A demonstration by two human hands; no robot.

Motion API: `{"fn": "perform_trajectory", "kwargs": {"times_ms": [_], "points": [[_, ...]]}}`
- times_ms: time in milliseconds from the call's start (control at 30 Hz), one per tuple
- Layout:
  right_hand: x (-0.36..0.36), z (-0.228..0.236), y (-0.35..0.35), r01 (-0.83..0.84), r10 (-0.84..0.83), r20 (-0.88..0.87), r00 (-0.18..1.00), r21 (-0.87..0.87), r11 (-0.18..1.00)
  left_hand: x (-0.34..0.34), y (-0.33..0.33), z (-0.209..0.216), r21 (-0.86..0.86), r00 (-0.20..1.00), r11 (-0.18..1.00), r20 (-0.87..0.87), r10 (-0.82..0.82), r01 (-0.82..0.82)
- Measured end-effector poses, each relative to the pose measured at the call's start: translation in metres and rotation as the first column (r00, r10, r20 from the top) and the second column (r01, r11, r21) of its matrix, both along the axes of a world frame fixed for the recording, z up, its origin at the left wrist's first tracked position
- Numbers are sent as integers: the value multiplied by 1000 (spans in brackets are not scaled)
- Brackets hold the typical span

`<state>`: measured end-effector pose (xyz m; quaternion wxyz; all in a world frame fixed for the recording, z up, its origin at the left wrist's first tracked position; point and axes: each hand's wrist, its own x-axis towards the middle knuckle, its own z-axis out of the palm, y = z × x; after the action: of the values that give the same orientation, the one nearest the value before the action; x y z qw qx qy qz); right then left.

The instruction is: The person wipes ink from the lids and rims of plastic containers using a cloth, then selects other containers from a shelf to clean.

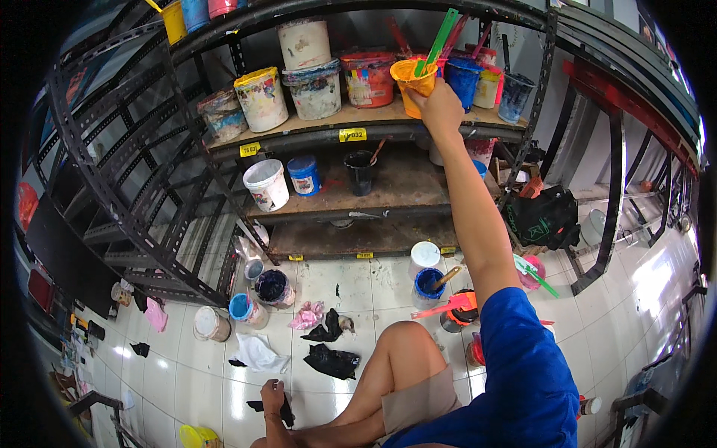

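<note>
Along the left side, a black rack (119,213) of perforated angle metal rises over glossy white floor tiles (172,373), where a crumpled pink cloth (155,315) lies. Next come a paint-stained round tub (211,325) and a tub with light-blue paint (249,311), then a creased white plastic sheet (261,352). Just below it hangs the left hand (274,393), fingers curled, over a limp black cloth (286,412); I cannot tell whether it grips anything. On the upper wooden shelf (351,118) stand a tub with a yellow-smeared rim (261,101), two stacked white tubs (304,43) and a red-smeared tub (370,78), crusted with dried paint. At this shelf's front edge, the right hand (441,110) is closed around a tapered orange cup (413,78) with a flat green stick (439,41) in it. A blue cup (463,84) crowds its right side. Below, a tub of dark-blue paint (429,285) with a brush stands on the floor before the shelving, and the right forearm (478,216) partly hides the lower boards. Farther right slumps a wrinkled black bag (543,216) near a dark metal frame (614,187).
</note>
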<state>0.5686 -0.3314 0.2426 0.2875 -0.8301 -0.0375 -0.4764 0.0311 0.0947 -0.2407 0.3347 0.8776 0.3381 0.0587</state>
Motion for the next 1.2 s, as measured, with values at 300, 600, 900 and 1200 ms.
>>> {"fn": "perform_trajectory", "kwargs": {"times_ms": [300,600,900,1200], "points": [[-52,-18,32,74,-84,298,951,43,996,-2,0,2,-1,1000,1000,24,11,-11],[-9,3,142,-619,639,-142,756,163,768,-1,0,4,-23,999,999,16,28,-28],[14,-28,203,-510,500,100,860,172,843,4,-1,9,-28,999,999,-12,45,-46],[11,-3,198,-415,451,-205,869,194,889,8,-4,12,-21,999,1000,42,-5,6]]}}
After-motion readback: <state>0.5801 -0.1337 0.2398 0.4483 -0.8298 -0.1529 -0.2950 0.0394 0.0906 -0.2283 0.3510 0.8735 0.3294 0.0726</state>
